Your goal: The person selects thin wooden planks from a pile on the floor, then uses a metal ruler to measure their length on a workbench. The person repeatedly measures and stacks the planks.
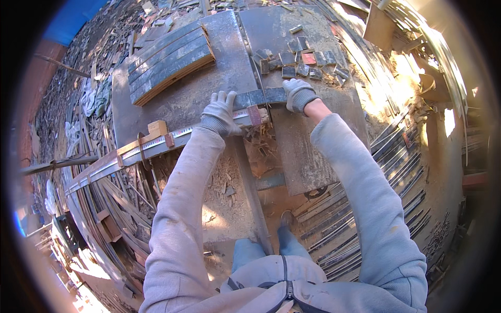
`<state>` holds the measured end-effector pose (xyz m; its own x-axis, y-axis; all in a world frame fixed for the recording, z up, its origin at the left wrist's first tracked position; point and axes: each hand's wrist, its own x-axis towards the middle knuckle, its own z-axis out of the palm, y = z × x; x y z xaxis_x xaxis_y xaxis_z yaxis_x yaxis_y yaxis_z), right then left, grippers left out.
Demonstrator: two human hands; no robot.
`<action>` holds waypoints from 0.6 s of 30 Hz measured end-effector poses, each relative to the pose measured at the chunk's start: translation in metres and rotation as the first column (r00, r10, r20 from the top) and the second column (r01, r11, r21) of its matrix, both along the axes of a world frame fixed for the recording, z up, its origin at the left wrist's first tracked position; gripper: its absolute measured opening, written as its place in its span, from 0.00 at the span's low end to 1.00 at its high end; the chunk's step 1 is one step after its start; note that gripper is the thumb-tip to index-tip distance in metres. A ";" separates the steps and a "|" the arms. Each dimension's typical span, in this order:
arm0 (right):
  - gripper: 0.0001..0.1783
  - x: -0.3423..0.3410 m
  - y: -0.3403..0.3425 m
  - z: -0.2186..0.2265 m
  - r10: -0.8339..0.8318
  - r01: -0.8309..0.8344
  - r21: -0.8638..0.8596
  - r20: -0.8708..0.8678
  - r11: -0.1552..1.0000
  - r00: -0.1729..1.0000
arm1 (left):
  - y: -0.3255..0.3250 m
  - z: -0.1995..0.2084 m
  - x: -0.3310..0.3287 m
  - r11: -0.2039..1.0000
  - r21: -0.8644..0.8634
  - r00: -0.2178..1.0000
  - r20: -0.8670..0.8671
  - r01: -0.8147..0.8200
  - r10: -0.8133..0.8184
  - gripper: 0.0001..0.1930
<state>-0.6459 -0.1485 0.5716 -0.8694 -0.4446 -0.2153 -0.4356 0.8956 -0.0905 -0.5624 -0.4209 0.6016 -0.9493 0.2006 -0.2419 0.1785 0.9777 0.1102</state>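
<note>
A short dark-faced wood strip (249,99) lies crosswise on the metal saw table, over the narrow slot. My left hand (220,112), in a grey knit glove, is closed over the strip's left end, its fingers on the far side and its thumb nearer me. At the other end my gloved right hand (299,94) grips the strip with bent fingers. Between the hands, a thin dark blade-like edge (262,88) crosses the strip; its detail is hard to make out. Just in front runs a metal guide bar with a measuring tape (180,132), carrying a reddish block (254,115).
Stacked dark-faced boards (172,65) lie at the far left of the table (229,47). Several small cut blocks (302,58) are scattered at the far right. A wooden stop block (157,128) sits on the guide. Long strips (339,229) lie at the lower right; scrap covers the ground.
</note>
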 end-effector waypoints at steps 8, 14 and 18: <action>0.22 0.184 0.116 0.017 0.082 0.902 -0.431 0.898 -0.029 0.432 | -0.011 -0.028 -0.010 0.998 0.012 0.991 -0.123 0.055 -0.053 0.65; 0.21 0.278 0.140 0.072 0.469 0.814 -0.179 0.741 -0.553 0.481 | -0.008 -0.017 -0.001 0.991 0.100 0.995 -0.054 0.088 -0.082 0.66; 0.21 0.281 0.129 0.141 0.321 0.805 -0.219 0.835 -0.551 0.447 | -0.013 -0.004 0.001 0.956 0.269 0.993 -0.016 0.119 -0.119 0.55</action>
<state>-0.3653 -0.0196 0.7127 -0.8306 -0.2003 -0.5197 0.4913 -0.7029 -0.5143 -0.5610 -0.4344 0.5976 -0.9147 0.3694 -0.1640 0.2913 0.8839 0.3659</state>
